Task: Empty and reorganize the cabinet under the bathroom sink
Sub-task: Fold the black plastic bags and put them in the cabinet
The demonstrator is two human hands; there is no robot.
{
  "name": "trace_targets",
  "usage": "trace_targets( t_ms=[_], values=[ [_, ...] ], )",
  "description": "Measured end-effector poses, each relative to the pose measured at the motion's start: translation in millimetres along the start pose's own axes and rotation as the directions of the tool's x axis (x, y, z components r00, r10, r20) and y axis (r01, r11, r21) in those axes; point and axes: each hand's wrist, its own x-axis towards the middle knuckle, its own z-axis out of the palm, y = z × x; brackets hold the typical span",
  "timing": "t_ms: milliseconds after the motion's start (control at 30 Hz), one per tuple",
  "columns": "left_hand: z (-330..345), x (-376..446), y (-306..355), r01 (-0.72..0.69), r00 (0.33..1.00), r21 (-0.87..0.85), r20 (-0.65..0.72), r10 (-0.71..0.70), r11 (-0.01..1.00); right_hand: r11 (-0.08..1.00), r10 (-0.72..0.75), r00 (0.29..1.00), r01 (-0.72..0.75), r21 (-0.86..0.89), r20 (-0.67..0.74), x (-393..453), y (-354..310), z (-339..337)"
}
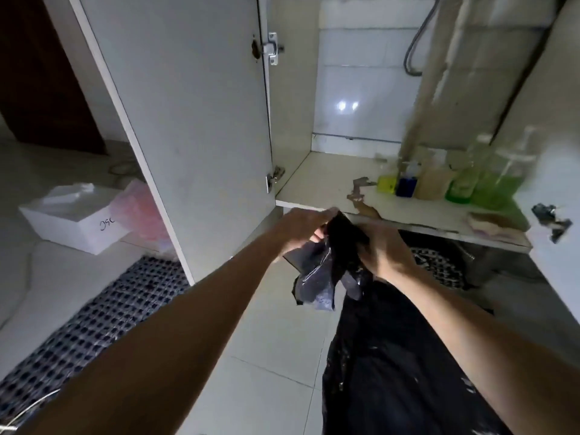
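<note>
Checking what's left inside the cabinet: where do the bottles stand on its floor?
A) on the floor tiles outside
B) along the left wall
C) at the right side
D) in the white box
C: the bottles stand in a row at the right side of the cabinet floor.

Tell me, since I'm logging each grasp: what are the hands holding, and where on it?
Both hands, left hand and right hand, grip a black plastic bag by its bunched upper end; the rest hangs loose below.
</note>
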Motion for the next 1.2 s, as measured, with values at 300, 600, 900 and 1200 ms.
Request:
trace_targets(
  t_ms=[300, 600, 900, 1200],
  values=[
    [24.9, -28.2, 35.1, 0.462, 0.881, -0.46, 0.336, -0.333, 0.759, 0.992, 0.075, 0.918, -0.03, 0.119, -0.39, -47.9, 25.1, -125.1],
    [82.3, 4.9, 49.4, 0.068, 0.978, 0.441, -0.208, 0.029, 0.895, 0.959, 0.266, 0.926, -0.227, -0.168, 0.269, -99.2, 59.6, -159.4],
    [69.1, -14.1, 82.9, -0.33, 0.944, -0.214, -0.099, 0.316, 0.919, 0.913, 0.404, 0.598, -0.301, -0.274, 0.692, -105.7, 68.4, -169.7],
    [47.9, -39.7, 90.2, -0.077, 0.913, -0.694, 0.239, 0.33, 0.716, 0.864, 0.315, 0.928, -0.368, 0.343, 0.2, -84.4, 53.8, -159.2]
  ],
)
